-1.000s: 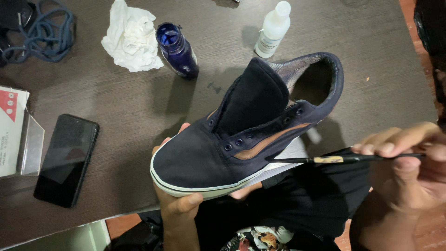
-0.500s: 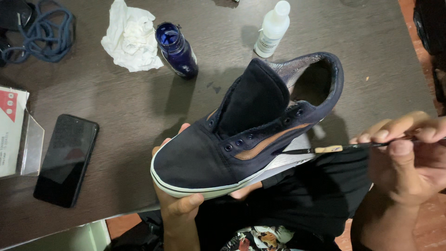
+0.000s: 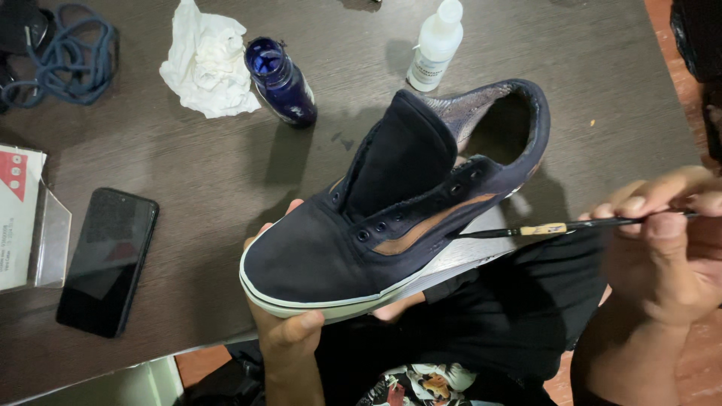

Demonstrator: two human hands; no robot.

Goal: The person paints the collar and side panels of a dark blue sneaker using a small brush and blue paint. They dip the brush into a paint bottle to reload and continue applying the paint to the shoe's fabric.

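Navy sneaker (image 3: 391, 225), laces out, tongue up, sits centre frame, toe pointing lower left, above the near table edge. Left hand (image 3: 289, 331) cups it from under the sole, fingers curled round the toe and the far side.

Thin brush (image 3: 556, 226) lies roughly level, tip just touching the sneaker's side by the tan stripe, mid frame. Right hand (image 3: 662, 248) pinches the handle at right edge, closed on it.

Vs earlier frames: brush tip slid along the stripe toward the heel, handle levelled out; right hand sits a bit higher. Sneaker and left hand unchanged, so stroke reads as mid-pass.

Around: open blue bottle (image 3: 280, 81) and crumpled white tissue (image 3: 204, 68) upper left, white squeeze bottle (image 3: 435, 45) top centre, black phone (image 3: 107, 259) left, blue laces (image 3: 68, 60) far upper left, dark table (image 3: 188, 173).
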